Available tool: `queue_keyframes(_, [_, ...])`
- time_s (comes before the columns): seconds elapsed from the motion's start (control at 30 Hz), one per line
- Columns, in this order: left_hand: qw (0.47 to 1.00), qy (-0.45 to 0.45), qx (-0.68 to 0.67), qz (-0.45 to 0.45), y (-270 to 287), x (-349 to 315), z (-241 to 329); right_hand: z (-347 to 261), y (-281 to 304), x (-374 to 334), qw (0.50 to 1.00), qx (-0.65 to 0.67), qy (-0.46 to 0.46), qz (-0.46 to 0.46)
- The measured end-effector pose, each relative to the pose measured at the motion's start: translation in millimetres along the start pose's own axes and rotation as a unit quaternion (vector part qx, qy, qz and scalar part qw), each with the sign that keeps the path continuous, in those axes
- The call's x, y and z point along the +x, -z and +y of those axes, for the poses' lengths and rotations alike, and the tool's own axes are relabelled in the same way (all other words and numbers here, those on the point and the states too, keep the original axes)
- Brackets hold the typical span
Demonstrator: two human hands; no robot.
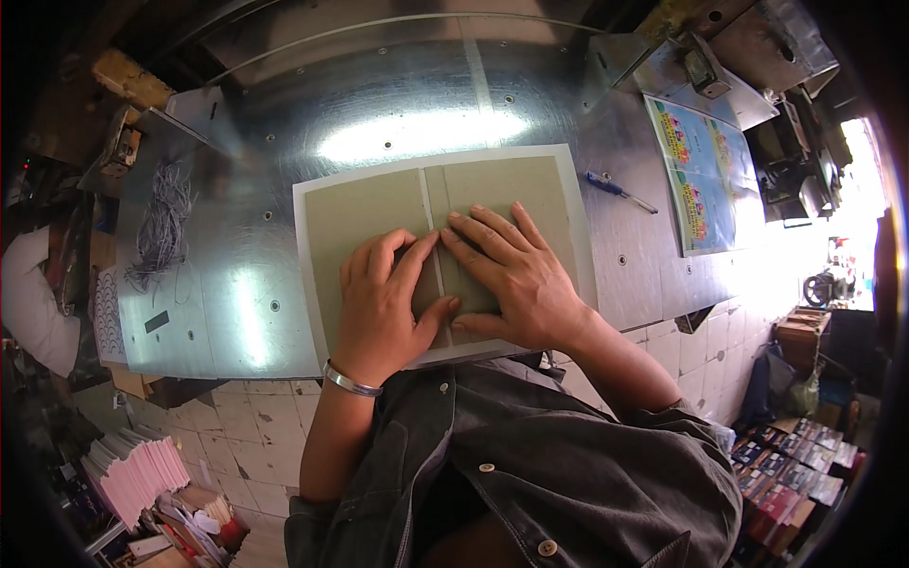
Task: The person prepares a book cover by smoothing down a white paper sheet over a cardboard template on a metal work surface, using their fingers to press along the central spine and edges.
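Grey boards: two panels, left and right, lie flat on a white sheet, whose border shows around them.
Centre seam: a pale line runs between the panels, under the fingertips.
Left hand: half curled, its forefinger reaching to the seam; it presses and grips nothing.
Right hand: opened wide, fingers spread on the right panel, also without grip.
Good pressing: in my judgement, the pressure should be even, with no sideways push, so that the seam stays straight.
Metal table: it gives firm support; the blue pen lies apart, right of the sheet.
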State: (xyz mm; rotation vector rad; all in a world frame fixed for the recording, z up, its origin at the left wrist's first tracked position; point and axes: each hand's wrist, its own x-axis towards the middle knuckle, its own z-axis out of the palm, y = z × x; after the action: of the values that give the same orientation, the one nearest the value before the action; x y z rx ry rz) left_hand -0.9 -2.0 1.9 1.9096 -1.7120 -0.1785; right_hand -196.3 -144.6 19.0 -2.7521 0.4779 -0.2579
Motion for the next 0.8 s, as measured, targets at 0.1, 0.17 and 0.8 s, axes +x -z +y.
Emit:
queue_keyframes(0.1, [1.000,-0.001,0.001,0.003,-0.3,-0.1,-0.2,0.9,-1.1,0.0,1.000,0.000,0.001,0.002])
queue_keyframes(0.17, [1.000,-0.003,0.006,0.007,-0.1,0.2,0.0,1.2,-0.9,0.4,1.000,-0.001,0.004,0.003])
queue_keyframes(0.8, [0.999,-0.005,-0.016,0.035,-6.4,-1.7,-2.5,4.1,-1.2,0.2,1.000,-0.008,0.019,0.004])
